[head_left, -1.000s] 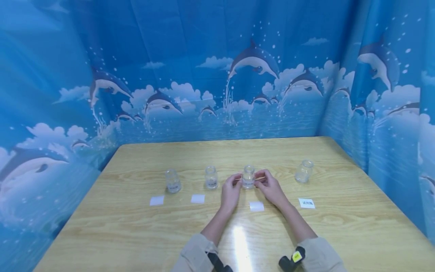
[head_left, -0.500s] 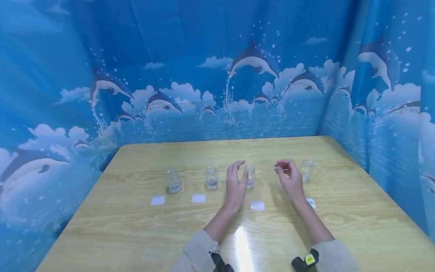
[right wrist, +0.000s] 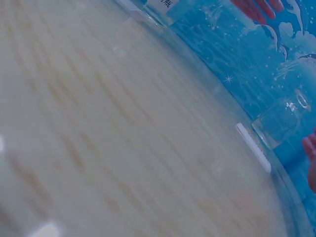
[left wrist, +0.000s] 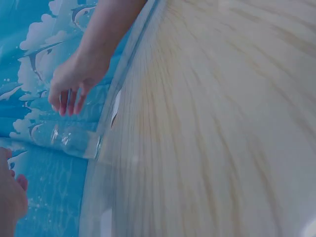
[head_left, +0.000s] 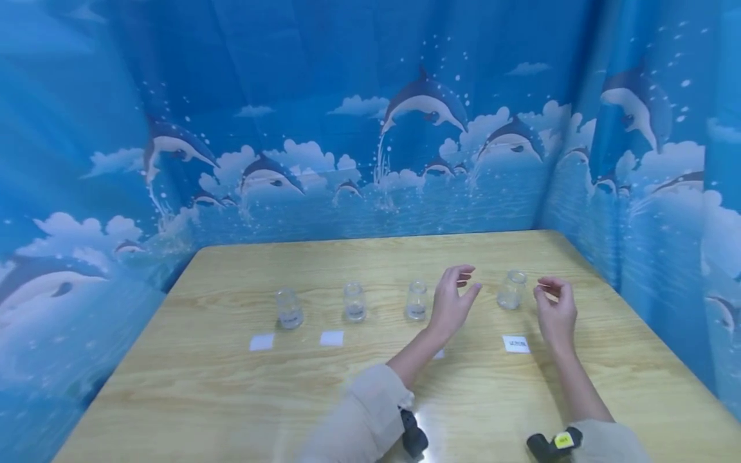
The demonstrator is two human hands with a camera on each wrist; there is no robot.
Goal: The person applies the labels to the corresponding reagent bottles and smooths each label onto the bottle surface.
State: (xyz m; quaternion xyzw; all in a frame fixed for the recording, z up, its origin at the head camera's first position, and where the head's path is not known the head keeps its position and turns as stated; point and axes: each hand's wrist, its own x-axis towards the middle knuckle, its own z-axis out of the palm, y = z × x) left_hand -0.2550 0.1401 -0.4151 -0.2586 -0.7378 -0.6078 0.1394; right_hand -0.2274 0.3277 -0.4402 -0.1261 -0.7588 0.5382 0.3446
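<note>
A clear glass jar (head_left: 512, 290) stands at the right end of a row on the table. To its left hovers my left hand (head_left: 453, 301), fingers spread and loosely bent, holding nothing. My right hand (head_left: 557, 312) is on the jar's other side with curved fingers, also without anything in its grasp. Neither hand appears to touch the jar. The left wrist view has this jar (left wrist: 74, 141) between both hands. In the right wrist view the jar (right wrist: 281, 123) is beside my right fingertips (right wrist: 310, 145). A white card with dark writing (head_left: 516, 344) lies in front of it.
More glass jars with dark print stand leftward: one near my left forearm (head_left: 416, 301), one in the middle (head_left: 355, 302), one at far left (head_left: 289, 310). White cards (head_left: 332, 338) (head_left: 262, 342) lie before them; another (head_left: 439, 354) is partly hidden. A dolphin-print curtain (head_left: 324, 128) surrounds the table.
Both hands have let go of the third jar from the left and moved right, to either side of the rightmost jar. The third jar stays standing on the table.
</note>
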